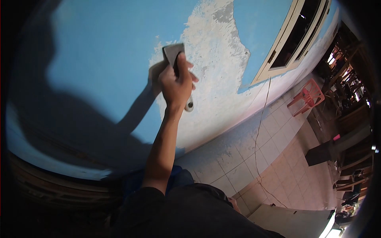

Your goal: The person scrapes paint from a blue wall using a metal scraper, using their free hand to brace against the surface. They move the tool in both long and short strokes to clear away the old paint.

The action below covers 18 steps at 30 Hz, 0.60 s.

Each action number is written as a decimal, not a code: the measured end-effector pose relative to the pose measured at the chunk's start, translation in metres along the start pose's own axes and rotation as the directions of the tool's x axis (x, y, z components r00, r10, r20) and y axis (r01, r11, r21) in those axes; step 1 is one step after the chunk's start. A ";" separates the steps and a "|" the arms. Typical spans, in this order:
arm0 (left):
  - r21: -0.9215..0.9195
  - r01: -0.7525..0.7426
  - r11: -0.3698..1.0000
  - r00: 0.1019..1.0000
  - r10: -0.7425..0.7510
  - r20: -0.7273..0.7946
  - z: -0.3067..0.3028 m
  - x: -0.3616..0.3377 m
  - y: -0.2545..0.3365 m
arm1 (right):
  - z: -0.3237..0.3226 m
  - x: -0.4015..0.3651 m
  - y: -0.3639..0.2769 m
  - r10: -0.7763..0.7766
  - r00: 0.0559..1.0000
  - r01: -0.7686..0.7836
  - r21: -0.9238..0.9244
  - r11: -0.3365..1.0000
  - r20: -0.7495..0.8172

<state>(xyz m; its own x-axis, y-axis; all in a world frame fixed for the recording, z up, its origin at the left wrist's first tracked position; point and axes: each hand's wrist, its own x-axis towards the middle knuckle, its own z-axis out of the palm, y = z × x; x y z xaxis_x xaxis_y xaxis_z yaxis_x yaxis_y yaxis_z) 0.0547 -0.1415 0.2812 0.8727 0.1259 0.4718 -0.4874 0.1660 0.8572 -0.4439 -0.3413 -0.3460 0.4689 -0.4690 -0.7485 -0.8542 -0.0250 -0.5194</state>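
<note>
My left hand (176,84) is closed around the pale handle of a paint scraper (174,52), with one digit pressed along the blade. The handle's rounded end shows beside my wrist. The scraper's blade is at the wall (95,35), by the border between blue paint and a bare whitish patch (210,55); whether its edge touches cannot be made out. A sliver of skin low by my dark shirt appears to be my right hand (233,203), its fingers hidden.
A cream-framed window (274,59) is set in the wall. Bluish flakes lie on the tiled floor (226,170) along the wall. A thin cord (256,154) runs across the tiles. A red plastic chair (307,97) stands further off, near a dark beam (321,154). A pale panel (289,220) is at the lower right.
</note>
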 end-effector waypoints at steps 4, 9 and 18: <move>-0.069 0.016 0.998 0.999 -0.019 -0.035 0.005 -0.005 -0.006 | -0.008 -0.018 0.004 -0.016 1.000 0.013 0.105 0.994 0.027; -0.127 0.069 0.990 0.995 -0.077 -0.056 0.007 -0.006 -0.012 | -0.014 -0.042 -0.047 0.080 0.991 -0.074 0.064 0.995 -0.104; -0.144 0.136 0.980 0.989 -0.143 -0.039 -0.005 -0.013 -0.012 | -0.027 -0.100 -0.128 0.140 0.980 -0.117 0.159 0.980 -0.142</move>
<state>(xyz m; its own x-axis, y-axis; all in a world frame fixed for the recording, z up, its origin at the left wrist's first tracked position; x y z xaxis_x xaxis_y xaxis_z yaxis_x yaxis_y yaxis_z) 0.0490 -0.1406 0.2642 0.9315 0.1392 0.3361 -0.3635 0.3208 0.8746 -0.3877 -0.3149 -0.1940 0.3079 -0.5883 -0.7477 -0.8563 0.1711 -0.4873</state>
